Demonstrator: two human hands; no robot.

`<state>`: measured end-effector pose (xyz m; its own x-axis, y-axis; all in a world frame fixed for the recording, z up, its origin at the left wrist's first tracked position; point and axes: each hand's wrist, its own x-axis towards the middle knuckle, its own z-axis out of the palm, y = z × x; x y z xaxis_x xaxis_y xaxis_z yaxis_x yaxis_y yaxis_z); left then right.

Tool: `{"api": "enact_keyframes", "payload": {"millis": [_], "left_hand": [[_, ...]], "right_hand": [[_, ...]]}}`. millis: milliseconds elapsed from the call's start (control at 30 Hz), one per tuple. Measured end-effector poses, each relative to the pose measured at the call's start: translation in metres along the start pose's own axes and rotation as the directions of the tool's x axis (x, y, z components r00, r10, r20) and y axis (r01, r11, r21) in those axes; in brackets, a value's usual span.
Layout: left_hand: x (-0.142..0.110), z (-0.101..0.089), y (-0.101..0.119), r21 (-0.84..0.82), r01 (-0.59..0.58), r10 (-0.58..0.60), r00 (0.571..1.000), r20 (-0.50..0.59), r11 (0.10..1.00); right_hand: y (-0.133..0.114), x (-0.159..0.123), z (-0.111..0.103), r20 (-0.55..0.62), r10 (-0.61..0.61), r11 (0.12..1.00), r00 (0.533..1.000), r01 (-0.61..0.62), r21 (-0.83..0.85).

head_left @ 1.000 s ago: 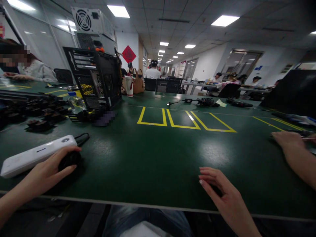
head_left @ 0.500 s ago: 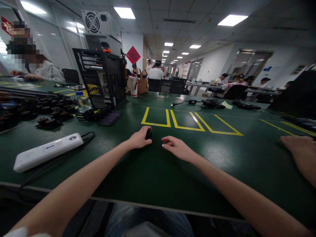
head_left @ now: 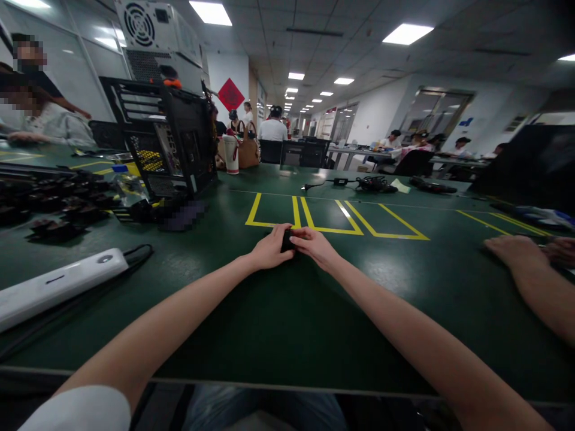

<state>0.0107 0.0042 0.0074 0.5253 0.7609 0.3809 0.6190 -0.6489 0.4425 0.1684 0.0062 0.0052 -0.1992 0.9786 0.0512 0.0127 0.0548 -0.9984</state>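
In the head view, my left hand [head_left: 271, 248] is closed around a small black object [head_left: 287, 240], low over the green tabletop [head_left: 251, 335]. My right hand [head_left: 315, 247] meets it from the other side, thumb and fingers pinching the object's right edge. Fingers cover most of the object, so its kind cannot be made out. Just beyond both hands lie outlines of yellow tape [head_left: 335, 229] on the table.
An open black computer case [head_left: 179, 143] stands at back left, near a white cup [head_left: 231, 154]. A white power strip [head_left: 58, 281] and several black parts [head_left: 58, 227] lie left. Coiled black cables [head_left: 375, 184] lie behind the tape. Another person's hand [head_left: 516, 251] rests at right.
My right hand has closed the gap and now grips the black object with the left. The view has swung slightly, shifting the power strip and computer case left.
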Motion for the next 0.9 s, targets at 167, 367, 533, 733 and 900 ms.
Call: {"api": "enact_keyframes", "payload": {"millis": [167,367,533,733,900], "left_hand": [[-0.011,-0.011,-0.002,-0.133,-0.183,0.187,0.982,0.019,0.974],[-0.015,-0.011,-0.004,-0.159,-0.134,0.14,0.99,0.028,0.978],[-0.017,-0.011,-0.002,-0.028,-0.137,0.137,0.991,-0.008,0.99],[-0.019,-0.012,0.0,0.015,-0.123,0.124,0.992,-0.034,0.992],[-0.02,-0.012,-0.005,-0.032,-0.155,0.154,0.988,-0.023,0.987]], "right_hand": [[0.004,-0.012,0.002,0.062,-0.222,0.967,0.973,0.228,-0.115],[0.008,-0.017,0.004,0.07,-0.275,0.952,0.959,0.282,-0.122],[0.007,-0.02,0.005,0.078,-0.278,0.952,0.957,0.285,-0.107],[0.007,-0.021,0.005,0.068,-0.277,0.953,0.959,0.283,-0.111],[0.006,-0.023,0.005,0.079,-0.279,0.949,0.957,0.287,-0.127]]}}
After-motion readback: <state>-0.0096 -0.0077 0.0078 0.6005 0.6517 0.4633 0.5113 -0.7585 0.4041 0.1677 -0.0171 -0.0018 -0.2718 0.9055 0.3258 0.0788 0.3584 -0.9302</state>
